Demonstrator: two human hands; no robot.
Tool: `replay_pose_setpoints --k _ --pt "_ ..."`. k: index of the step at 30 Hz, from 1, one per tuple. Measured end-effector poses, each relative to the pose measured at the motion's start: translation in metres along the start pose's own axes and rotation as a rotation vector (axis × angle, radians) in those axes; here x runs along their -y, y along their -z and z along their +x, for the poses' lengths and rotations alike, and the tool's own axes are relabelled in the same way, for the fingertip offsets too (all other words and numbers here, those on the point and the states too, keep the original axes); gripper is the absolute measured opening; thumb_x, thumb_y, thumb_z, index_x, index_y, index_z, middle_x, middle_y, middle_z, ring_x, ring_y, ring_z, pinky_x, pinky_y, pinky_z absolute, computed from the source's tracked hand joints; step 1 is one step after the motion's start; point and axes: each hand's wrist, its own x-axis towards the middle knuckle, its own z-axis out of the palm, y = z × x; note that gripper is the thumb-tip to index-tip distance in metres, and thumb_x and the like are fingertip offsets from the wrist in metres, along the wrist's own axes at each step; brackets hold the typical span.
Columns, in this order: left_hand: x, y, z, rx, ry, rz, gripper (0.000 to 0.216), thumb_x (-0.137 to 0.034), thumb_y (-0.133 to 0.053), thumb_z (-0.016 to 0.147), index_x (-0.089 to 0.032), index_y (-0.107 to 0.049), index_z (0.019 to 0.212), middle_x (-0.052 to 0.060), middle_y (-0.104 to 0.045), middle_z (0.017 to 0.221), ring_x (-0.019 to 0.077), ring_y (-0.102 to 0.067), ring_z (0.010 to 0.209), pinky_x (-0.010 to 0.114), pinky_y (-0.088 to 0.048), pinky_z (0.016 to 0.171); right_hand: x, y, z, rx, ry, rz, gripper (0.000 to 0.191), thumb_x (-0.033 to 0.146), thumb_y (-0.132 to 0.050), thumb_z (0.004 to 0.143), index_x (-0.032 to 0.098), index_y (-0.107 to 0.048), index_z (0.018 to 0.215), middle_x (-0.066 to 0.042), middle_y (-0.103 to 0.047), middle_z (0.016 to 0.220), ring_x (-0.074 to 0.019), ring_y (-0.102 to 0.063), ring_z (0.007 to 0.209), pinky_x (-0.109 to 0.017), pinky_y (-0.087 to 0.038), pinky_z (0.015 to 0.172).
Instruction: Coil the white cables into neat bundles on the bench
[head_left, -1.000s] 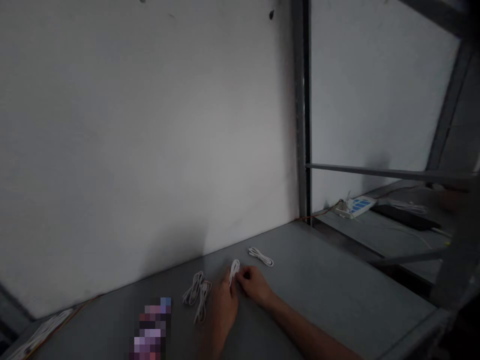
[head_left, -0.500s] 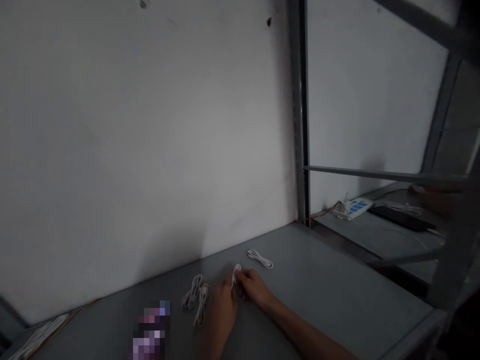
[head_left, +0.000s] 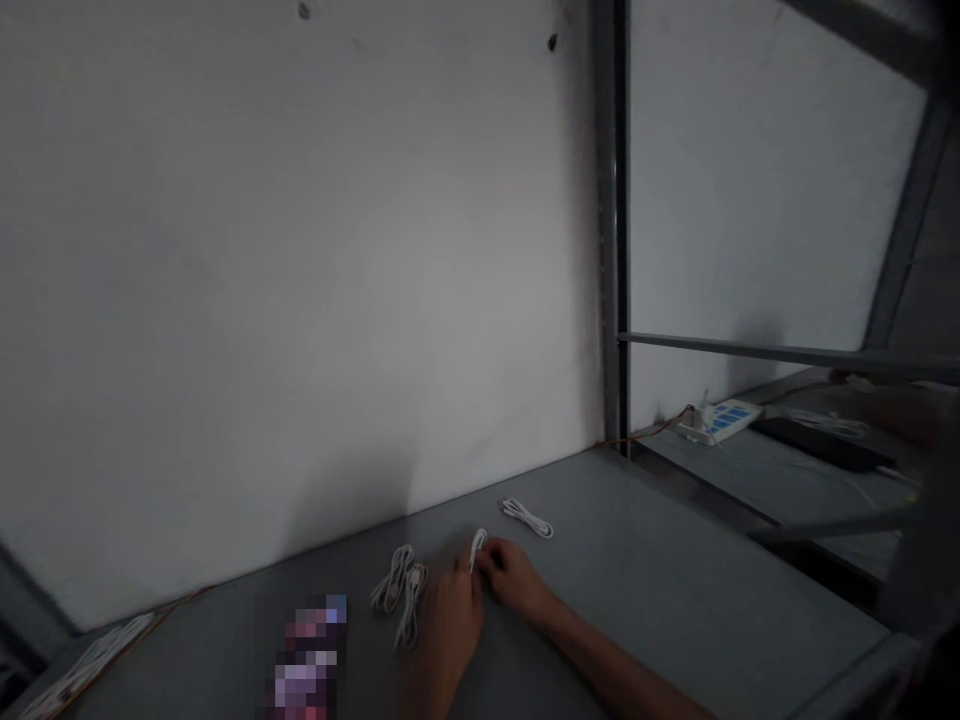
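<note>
Both my hands meet low in the middle of the grey table [head_left: 675,590]. My left hand [head_left: 448,628] and my right hand [head_left: 514,578] are closed together on a small coiled white cable [head_left: 477,546] that sticks up between the fingertips. Two more coiled white cables [head_left: 400,590] lie side by side just left of my left hand. Another coiled white cable [head_left: 527,518] lies on the table a little beyond my right hand, near the wall.
A white wall rises behind the table. A metal post [head_left: 613,230] divides it from a neighbouring bench on the right with a white and blue power strip [head_left: 718,418], a dark flat object [head_left: 814,443] and loose cables. A blurred patch [head_left: 309,655] sits at lower left.
The hands have stayed together on the small cable, which shows less above the fingers now. The camera has shifted slightly; the other cables have not moved.
</note>
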Motion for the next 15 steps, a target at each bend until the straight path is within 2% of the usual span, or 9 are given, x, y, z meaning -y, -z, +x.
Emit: replay_pose_setpoints --k 5,10,15 --pt "-0.0030 0.0033 -0.0028 -0.018 -0.015 0.032 0.051 -0.019 -0.032 0.098 -0.018 -0.041 0.148 0.010 -0.071 0.120 0.0244 -0.066 0.109 0.031 -0.045 0.094 -0.0013 -0.0009 0.0008 -0.003 0.019 0.032 0.021 0.027 -0.049 0.084 0.020 -0.050 0.064 0.002 -0.051 0.061 -0.0134 -0.046 0.057 -0.024 -0.038 0.056" --pt "-0.0067 0.0060 -0.0068 0.010 -0.057 0.027 0.058 -0.017 -0.036 0.093 -0.014 -0.034 0.151 0.014 -0.063 0.132 0.0260 -0.061 0.117 0.034 -0.043 0.099 0.0007 -0.0004 0.0003 0.014 0.024 0.090 0.018 0.026 -0.050 0.081 0.020 -0.049 0.064 0.003 -0.050 0.060 -0.0129 -0.045 0.057 -0.023 -0.038 0.055" --pt "-0.0076 0.0067 -0.0074 -0.005 -0.096 -0.003 0.055 -0.019 -0.029 0.096 -0.014 -0.035 0.151 0.014 -0.060 0.136 0.0257 -0.058 0.121 0.036 -0.042 0.102 -0.0001 0.0002 0.0013 -0.010 0.040 0.095 0.014 0.019 -0.047 0.076 0.020 -0.049 0.063 0.003 -0.049 0.059 -0.0130 -0.046 0.058 -0.023 -0.039 0.057"
